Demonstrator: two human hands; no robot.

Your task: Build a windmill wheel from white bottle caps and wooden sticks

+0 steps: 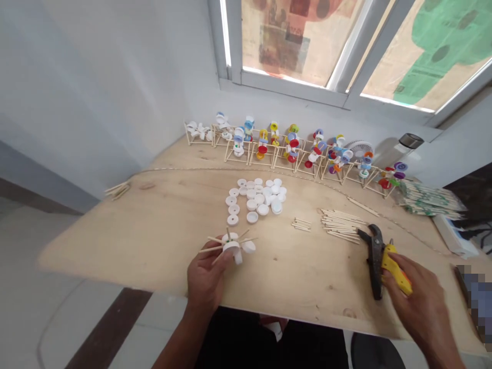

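My left hand (pixel 209 274) is closed on a small wheel (pixel 231 245) of white bottle caps and thin wooden sticks, its sticks fanning outward. My right hand (pixel 418 292) is wrapped round a yellow glue gun (pixel 396 270) with a metal tip pointing away from me. Right beside it lies a black hand tool (pixel 375 261); whether the two touch I cannot tell. Loose white bottle caps (pixel 252 205), some with a hole in the middle, sit in a cluster beyond my left hand. Short sticks (pixel 301 224) and a pile of longer sticks (pixel 341 225) lie between the hands.
Along the wall stands a row of stick frames (pixel 265 158) carrying coloured cap wheels. A small fan (pixel 360 149), a bottle (pixel 408 146), packs of sticks (pixel 430 197) and a white power strip (pixel 455 236) are at the right. More sticks (pixel 117 190) lie at the left edge.
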